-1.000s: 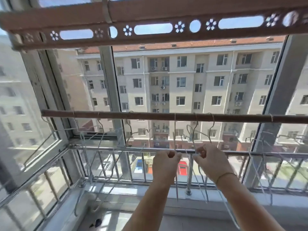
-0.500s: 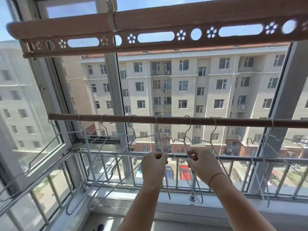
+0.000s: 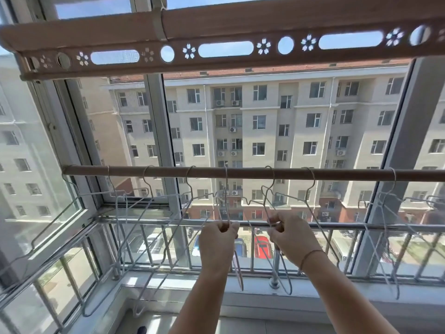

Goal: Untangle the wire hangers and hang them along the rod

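Thin pale wire hangers (image 3: 272,201) strung along the brown rod (image 3: 240,173), hooks over it, spread from the left window to the right post.

Both fists are closed on wire below the rod: left hand (image 3: 218,239) pinches the hanger hooked near the middle, right hand (image 3: 291,235) grips the next one over, the two well apart. Compared with half a second ago, the hands sit a touch wider and the camera tipped up slightly.

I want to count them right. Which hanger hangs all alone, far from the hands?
The wire hanger hooked at the far right end of the rod, past the right hand. The others crowd from the hands leftward.
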Motion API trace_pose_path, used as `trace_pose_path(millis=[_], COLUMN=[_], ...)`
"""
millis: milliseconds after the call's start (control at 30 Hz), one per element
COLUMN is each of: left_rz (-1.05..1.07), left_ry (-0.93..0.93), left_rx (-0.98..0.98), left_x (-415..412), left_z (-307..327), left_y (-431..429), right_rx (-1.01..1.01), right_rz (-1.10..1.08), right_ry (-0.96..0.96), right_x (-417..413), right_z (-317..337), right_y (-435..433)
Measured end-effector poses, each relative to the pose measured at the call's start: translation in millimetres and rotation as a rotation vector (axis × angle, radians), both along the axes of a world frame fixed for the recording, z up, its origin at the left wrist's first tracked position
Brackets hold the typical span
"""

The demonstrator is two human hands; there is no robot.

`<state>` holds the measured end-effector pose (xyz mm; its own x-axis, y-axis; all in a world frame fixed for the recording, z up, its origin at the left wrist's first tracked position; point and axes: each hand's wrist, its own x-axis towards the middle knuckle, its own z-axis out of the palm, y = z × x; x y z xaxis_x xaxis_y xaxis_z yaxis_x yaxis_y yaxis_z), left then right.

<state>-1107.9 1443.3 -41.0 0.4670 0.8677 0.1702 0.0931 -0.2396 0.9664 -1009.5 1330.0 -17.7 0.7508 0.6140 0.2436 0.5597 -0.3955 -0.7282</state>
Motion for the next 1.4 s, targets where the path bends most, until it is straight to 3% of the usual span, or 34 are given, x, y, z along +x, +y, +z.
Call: trace_pose_path(millis=[467,733,833,1100,1233,1400], left_rz=[-0.02,0.166,0.105,-0.27,-0.233,-0.086], left_ry=[-0.022,-0.095,-0.191,-0.119,-0.056,0.01], left_rx=[0.017,0.346,0.462,0.452,0.451,0.375], left_x=[-8,-8,-5,27,55,80], left_z=[-1,14,28,42,35,26], left_y=[-10,-33,-53,-114,-131,-138], right_rx=[-0.023,0.037,0.096,0.195,0.15,0.024], right_rz=[-0.094,-0.155,-0.189,-0.428,-0.579,-0.533], right_ry=[-0.067,-0.139,-0.184,-0.251,-0.282,-0.166], right_x=[-1,-6,-4,29,55,87], right_z=[2,12,19,20,15,0], right_y=[-18,-45,-62,-121,-148,-168])
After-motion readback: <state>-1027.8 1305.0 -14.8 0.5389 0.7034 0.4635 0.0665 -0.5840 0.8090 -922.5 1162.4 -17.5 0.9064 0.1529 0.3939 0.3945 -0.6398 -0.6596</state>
